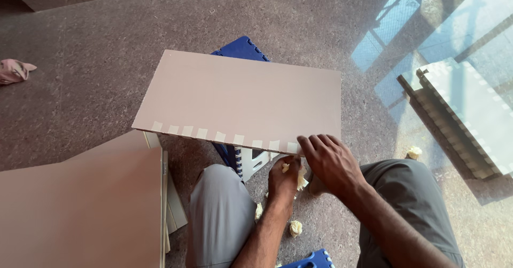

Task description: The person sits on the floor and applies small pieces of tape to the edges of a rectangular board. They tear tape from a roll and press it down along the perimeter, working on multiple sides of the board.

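A flat pinkish-beige board (240,94) lies across a blue plastic stool (241,49), with a row of several pale tape strips (214,135) along its near edge. My right hand (328,158) rests on the board's near right corner, fingers curled over the edge. Just below that edge my left hand (284,180) is closed on a crumpled wad of yellowish tape (300,177). My knees in grey trousers flank both hands.
A stack of similar boards (85,204) lies at the lower left. Crumpled tape balls (295,228) dot the speckled floor. A second blue stool's edge (312,260) shows at the bottom. More edge-taped panels (459,118) sit right in sunlight; a pink cloth (13,70) lies far left.
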### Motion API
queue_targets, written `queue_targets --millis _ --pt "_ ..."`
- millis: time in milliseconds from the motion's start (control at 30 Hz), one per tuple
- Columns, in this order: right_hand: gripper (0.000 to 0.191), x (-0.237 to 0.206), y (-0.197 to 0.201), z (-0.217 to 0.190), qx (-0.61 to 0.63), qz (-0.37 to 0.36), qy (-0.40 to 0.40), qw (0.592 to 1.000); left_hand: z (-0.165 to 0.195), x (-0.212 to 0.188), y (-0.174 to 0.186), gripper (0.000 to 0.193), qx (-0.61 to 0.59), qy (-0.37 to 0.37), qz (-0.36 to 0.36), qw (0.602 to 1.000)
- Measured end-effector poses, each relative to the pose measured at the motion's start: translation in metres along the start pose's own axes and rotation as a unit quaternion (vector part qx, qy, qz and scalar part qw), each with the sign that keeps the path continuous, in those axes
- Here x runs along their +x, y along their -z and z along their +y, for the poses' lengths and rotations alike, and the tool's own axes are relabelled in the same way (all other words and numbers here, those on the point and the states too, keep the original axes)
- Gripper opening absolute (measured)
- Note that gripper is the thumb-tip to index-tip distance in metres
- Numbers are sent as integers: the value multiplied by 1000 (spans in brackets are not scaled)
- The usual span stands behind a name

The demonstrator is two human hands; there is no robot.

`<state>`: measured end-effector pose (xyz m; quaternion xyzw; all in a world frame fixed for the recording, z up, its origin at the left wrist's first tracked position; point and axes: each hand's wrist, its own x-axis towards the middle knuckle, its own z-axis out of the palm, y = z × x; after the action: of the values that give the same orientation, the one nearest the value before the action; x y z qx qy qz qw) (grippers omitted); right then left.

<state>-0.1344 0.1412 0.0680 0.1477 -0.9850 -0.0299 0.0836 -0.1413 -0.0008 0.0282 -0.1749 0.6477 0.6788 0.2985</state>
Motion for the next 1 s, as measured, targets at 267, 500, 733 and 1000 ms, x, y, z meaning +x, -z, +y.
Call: queue_targets --millis 267,500,733,1000 --pt "28 15 -12 10 -35 -112 23 993 -2 9 -2 50 -1 15 -2 1000" --pt "45 -4 -13 17 133 -74 2 988 -6 12 -6 53 -17 19 0 1000" --pt "25 -37 -5 -17 277 -124 -96 948 -3 12 -3 54 44 61 -2 997" --pt "21 -56 23 -22 325 -135 -115 929 -18 32 -15 32 157 -15 37 987"
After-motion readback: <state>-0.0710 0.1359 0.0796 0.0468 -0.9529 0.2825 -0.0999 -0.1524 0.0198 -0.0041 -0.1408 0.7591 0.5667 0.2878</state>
